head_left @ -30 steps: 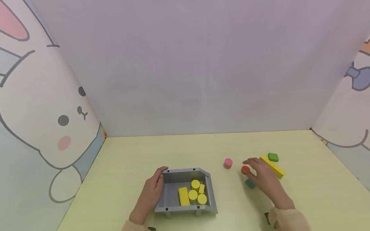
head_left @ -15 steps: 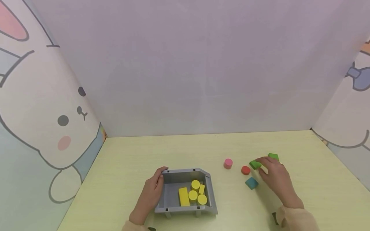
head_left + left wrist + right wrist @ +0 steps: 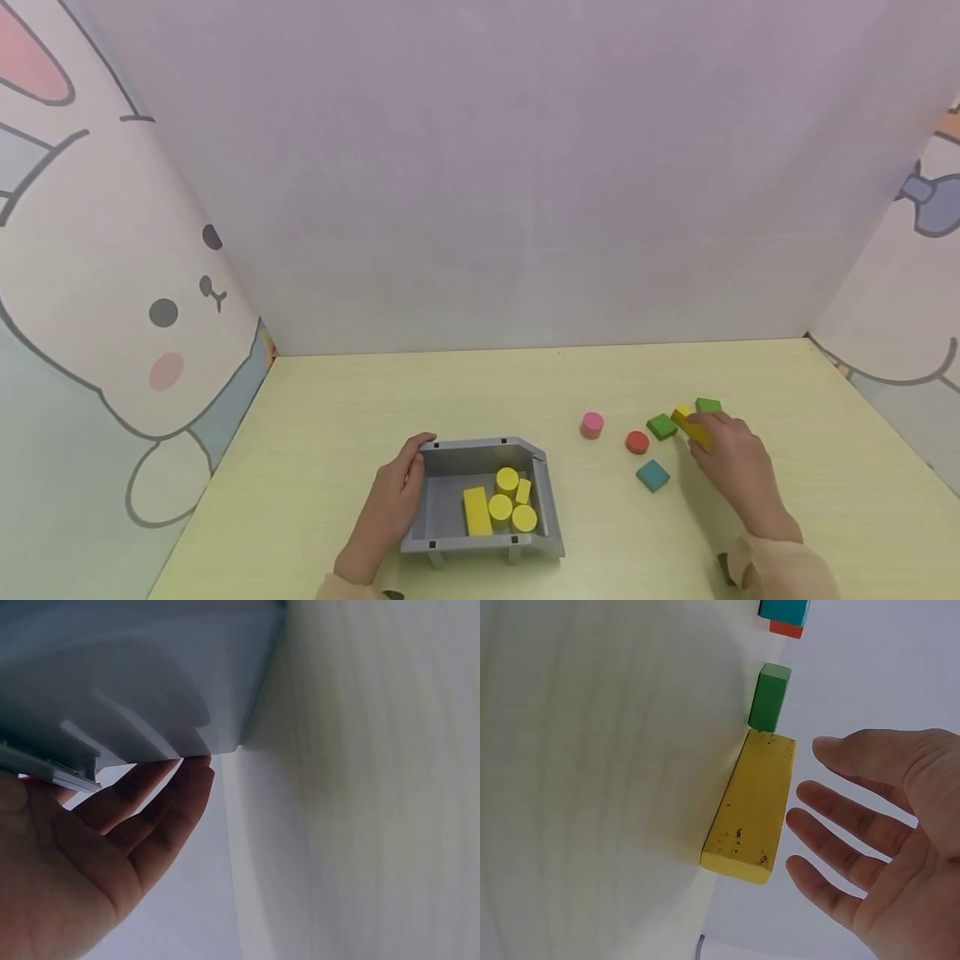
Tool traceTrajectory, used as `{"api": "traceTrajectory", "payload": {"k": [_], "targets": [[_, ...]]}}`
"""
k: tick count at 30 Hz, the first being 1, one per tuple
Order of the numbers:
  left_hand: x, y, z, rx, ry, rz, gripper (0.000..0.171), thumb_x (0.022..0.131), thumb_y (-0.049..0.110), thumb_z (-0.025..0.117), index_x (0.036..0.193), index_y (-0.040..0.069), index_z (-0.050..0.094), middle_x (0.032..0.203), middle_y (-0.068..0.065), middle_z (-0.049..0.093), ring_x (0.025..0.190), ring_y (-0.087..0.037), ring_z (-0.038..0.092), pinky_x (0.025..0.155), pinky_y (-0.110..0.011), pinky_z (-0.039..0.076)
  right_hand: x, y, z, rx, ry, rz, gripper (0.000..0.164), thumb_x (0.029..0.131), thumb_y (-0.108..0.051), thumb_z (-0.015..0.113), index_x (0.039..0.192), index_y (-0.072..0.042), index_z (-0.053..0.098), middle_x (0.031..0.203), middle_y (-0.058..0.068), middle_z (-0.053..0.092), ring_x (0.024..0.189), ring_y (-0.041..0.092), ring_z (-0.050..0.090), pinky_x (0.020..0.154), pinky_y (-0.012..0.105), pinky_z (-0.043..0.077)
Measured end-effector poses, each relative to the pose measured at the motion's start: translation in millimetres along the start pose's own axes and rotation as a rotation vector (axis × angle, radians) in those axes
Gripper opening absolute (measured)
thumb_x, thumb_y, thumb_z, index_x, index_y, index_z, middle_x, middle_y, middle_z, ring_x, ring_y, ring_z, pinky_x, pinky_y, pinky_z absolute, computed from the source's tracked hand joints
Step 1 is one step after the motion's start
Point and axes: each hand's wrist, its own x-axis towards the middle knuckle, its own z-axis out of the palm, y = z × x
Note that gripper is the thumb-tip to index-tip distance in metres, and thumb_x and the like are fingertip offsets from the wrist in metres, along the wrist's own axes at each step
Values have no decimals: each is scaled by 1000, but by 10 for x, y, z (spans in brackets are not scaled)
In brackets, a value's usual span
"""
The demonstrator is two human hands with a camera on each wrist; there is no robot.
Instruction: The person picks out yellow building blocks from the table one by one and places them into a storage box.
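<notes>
A grey plastic bin (image 3: 450, 543) sits at the front of the table. My left hand (image 3: 392, 497) grips its left side; in the left wrist view the fingers (image 3: 176, 806) press against the outer wall. Inside the bin are a yellow block (image 3: 477, 511), a small yellow block (image 3: 523, 491) and several yellow cylinders (image 3: 500, 509). On the right, my right hand (image 3: 737, 462) hovers over a long yellow block (image 3: 751, 806), partly covering it in the head view. The right wrist view shows its fingers spread, apart from the block and holding nothing.
Left of the long block lie a green block (image 3: 662, 427), a red disc (image 3: 637, 442), a teal block (image 3: 653, 476) and a pink cylinder (image 3: 592, 425). Another green block (image 3: 708, 405) lies just behind my right hand. A pale curtain (image 3: 525, 208) hangs along the table's back.
My right hand has moved right, from over the red disc past the green block to the long yellow block. The left hand and bin have stayed put.
</notes>
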Motion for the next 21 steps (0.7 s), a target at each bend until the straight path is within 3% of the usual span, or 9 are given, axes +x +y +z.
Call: {"api": "traceTrajectory", "payload": {"k": [12, 21], "targets": [[-7, 2, -3, -5, 3, 1, 32, 106, 13, 35, 133, 12, 53, 56, 8, 31, 49, -2, 27, 53, -25, 34, -11, 120, -70, -20, -108, 82, 37, 76, 5, 73, 111, 9, 62, 110, 36, 57, 90, 53, 56, 70, 62, 46], [-3, 5, -5, -13, 0, 3, 32, 106, 13, 35, 133, 10, 53, 56, 8, 30, 49, -2, 26, 52, -25, 33, -2, 160, -106, -27, -161, 119, 34, 77, 6, 70, 110, 9, 63, 110, 37, 57, 92, 54, 55, 69, 61, 46]]}}
